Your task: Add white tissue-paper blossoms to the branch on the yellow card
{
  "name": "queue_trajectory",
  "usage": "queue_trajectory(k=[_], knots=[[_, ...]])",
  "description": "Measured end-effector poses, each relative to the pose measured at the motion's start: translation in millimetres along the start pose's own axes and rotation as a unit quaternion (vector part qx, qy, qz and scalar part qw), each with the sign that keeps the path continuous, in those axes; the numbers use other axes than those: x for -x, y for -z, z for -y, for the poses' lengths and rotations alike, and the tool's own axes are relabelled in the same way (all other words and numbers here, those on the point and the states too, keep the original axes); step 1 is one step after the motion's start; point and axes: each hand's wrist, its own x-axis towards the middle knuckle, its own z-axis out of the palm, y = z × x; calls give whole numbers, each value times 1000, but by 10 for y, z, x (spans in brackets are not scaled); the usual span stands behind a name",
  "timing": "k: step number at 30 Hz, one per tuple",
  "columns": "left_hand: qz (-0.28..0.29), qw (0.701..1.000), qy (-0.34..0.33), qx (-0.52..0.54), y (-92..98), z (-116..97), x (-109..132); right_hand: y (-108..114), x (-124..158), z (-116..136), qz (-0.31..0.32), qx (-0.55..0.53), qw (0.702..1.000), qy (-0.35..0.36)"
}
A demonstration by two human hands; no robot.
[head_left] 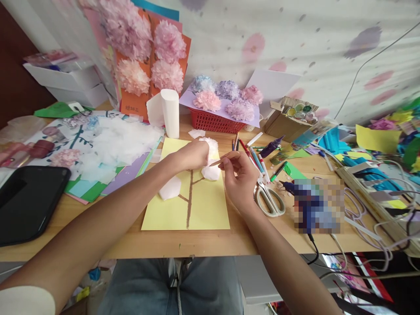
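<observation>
A yellow sheet of paper (210, 214) lies on the table with a brown branching stem (189, 205) drawn on it. White tissue pieces (169, 188) sit around the stem, and a ruffled white tissue flower (210, 146) is near the sheet's top right. My left hand (195, 154) is closed with knuckles up beside that flower; its fingertips and anything in them are hidden. My right hand (241, 175) pinches a thin brown stick (215, 163), which points left over a white tissue piece (211, 173) toward my left hand.
Scissors (269, 200) and markers (257, 159) lie right of the sheet, near a blue glue gun (306, 197), partly blurred, with cords. A tissue roll (170, 113) and red basket (213, 121) stand behind. At left are white tissue sheets (114, 140) and a black tablet (31, 203).
</observation>
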Motion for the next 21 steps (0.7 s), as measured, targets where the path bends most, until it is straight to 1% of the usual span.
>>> queue_trajectory(k=[3,5,10,14,18,21], knots=[[13,1000,18,-7,4,-6,6,-3,3,-10,-12,-10,1000,1],[15,1000,18,-5,1,-4,4,-9,3,-12,-7,-10,1000,-1],[7,1000,3,5,-8,6,-6,-12,-6,2,12,6,1000,-7],[9,1000,10,10,13,-6,8,-6,-10,4,11,10,1000,0],[-1,1000,3,24,41,-18,27,-3,-9,-5,19,10,1000,2],[-1,1000,12,19,54,-27,33,3,-7,-1,16,19,1000,1]])
